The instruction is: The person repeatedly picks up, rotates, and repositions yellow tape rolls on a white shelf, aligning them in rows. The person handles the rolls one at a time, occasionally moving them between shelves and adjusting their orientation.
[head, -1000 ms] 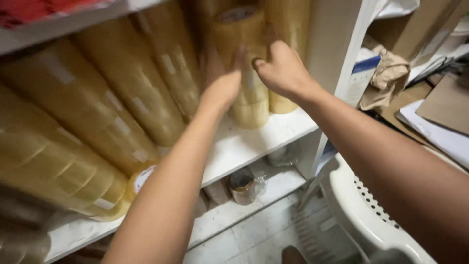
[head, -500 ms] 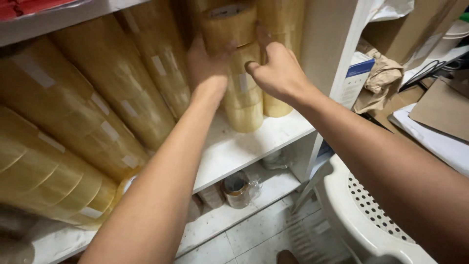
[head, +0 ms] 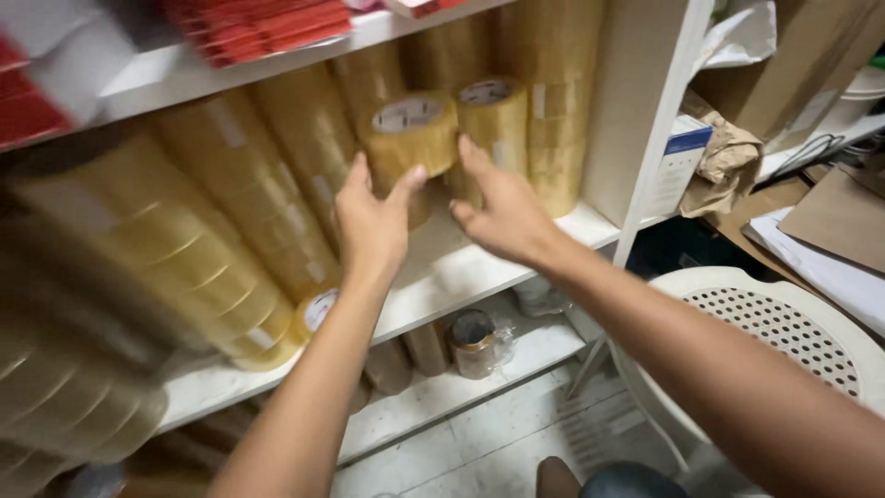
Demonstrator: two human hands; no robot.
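Change: half a second ago both hands pressed on a standing stack of tape rolls at the back of the shelf; now the stack stands shorter than it did and one tape roll (head: pixel 410 138) is tipped forward at its top, its round label end turned up toward the camera.
Left hand (head: pixel 373 226): open, fingers spread, thumb against the lower right of the tilted roll and fingertips at its lower left; it cups the roll without closing round it.
Right hand (head: pixel 498 217): open too, palm turned left, fingertips up beside the neighbouring stack of rolls (head: pixel 498 124) at 1 o'clock from the left hand; touching or just short of it, I cannot tell.
Roll's place: on the middle white shelf (head: pixel 470 267), upper centre, leaning out between the two hands.
What that means: the roll seems to be coming loose from its column, steadied on both sides.
Around: long sleeves of rolls (head: pixel 203 249) lie slanted from 9 to 11 o'clock; red packets (head: pixel 258 28) sit on the shelf above at 11.
In the way: a white upright post (head: pixel 659 138) close at 3 o'clock, and a white perforated plastic chair (head: pixel 774 323) at 4 o'clock under the right forearm.
Below: a small wrapped roll (head: pixel 475 341) on the lower shelf at 6 o'clock.
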